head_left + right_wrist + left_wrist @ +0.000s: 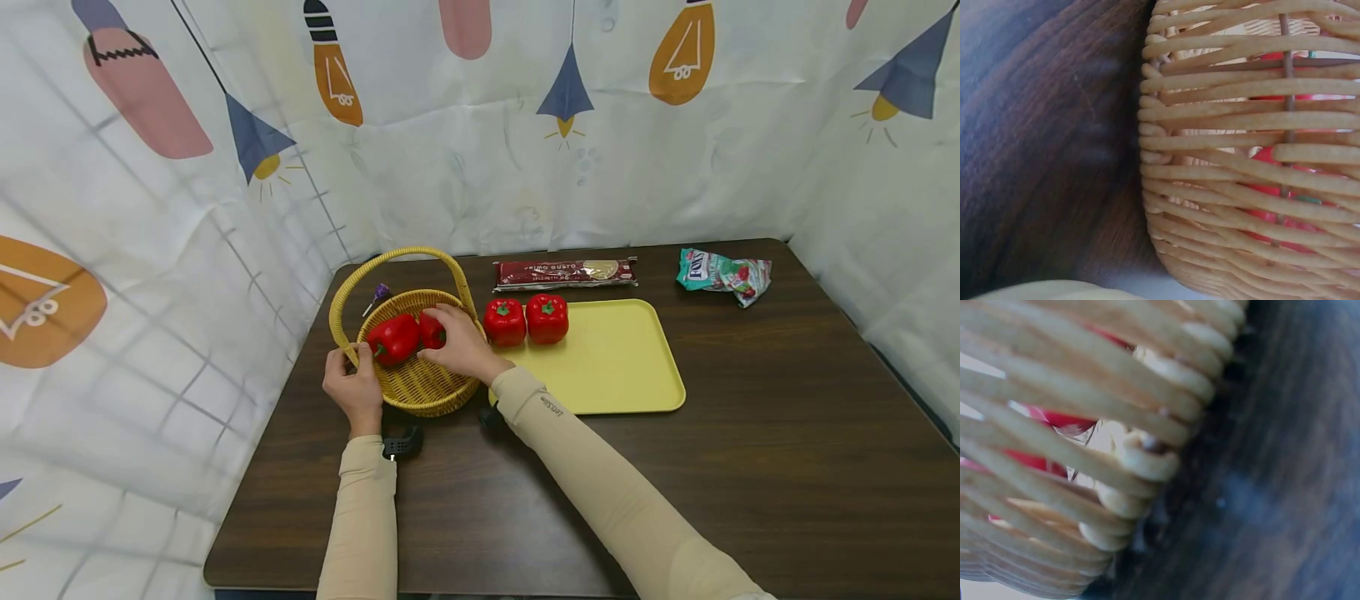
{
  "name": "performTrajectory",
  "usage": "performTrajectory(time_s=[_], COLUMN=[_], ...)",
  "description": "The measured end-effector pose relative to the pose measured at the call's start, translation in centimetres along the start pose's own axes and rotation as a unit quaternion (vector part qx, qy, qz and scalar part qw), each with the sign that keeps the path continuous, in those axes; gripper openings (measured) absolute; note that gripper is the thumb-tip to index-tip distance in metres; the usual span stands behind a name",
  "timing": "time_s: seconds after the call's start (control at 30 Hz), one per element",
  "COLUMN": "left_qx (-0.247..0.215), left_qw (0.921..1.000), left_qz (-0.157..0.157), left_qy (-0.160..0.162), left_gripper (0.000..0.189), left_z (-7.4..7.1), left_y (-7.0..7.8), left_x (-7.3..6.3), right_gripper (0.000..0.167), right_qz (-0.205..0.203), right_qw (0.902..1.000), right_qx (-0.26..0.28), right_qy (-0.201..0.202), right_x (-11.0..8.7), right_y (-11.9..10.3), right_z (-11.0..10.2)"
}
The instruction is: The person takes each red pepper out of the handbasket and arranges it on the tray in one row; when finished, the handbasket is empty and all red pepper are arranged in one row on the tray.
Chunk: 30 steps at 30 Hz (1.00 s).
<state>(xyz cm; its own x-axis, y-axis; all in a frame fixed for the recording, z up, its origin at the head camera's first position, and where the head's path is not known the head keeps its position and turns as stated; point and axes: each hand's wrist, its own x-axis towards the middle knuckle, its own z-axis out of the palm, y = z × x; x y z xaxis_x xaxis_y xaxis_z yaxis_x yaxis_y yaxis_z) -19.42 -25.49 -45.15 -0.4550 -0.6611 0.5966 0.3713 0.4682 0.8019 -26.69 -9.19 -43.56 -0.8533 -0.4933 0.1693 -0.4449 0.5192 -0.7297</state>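
A yellow wicker basket (427, 392) with a tall hooped handle stands at the left of the table. My left hand (354, 390) grips its left rim where the handle joins, thumb uppermost. Inside lies a red bell pepper (393, 340), its green stem toward me. My right hand (461, 343) reaches over the right rim and holds a second red bell pepper (432, 332) inside the basket, partly hidden by the fingers. Through the weave (1222, 169) in the right wrist view, red patches of the peppers show. The left wrist view also shows the woven wall (1085, 394) close up.
Two more red bell peppers (505, 322) sit at the left end of a yellow tray (622, 358). Behind it lies a dark red spaghetti packet (566, 273). A teal Fox's bag (723, 275) is at the back right. Something small and purple (382, 292) lies behind the basket.
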Motion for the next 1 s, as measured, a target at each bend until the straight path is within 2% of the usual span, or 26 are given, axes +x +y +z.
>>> performTrajectory(time_s=[0.37,0.7,1.0], left_qx=[0.005,0.002,0.001], left_qw=[1.0,1.0,1.0], left_qz=[-0.008,-0.002,0.003], left_qy=[-0.001,-0.003,0.0], left_gripper=[0.007,0.008,0.007], left_z=[-0.06,-0.01,-0.01], left_y=[-0.03,-0.04,-0.1], left_x=[-0.02,0.01,0.02], right_gripper=[0.06,0.065,0.067], right_qz=[-0.005,-0.006,0.001], right_qw=[0.9997,0.9991,0.9997], right_qx=[0.008,-0.042,-0.022], right_qy=[0.022,-0.006,-0.014], right_x=[-0.29,-0.15,-0.31], right_y=[-0.03,0.01,0.15], right_z=[0.19,0.19,0.03])
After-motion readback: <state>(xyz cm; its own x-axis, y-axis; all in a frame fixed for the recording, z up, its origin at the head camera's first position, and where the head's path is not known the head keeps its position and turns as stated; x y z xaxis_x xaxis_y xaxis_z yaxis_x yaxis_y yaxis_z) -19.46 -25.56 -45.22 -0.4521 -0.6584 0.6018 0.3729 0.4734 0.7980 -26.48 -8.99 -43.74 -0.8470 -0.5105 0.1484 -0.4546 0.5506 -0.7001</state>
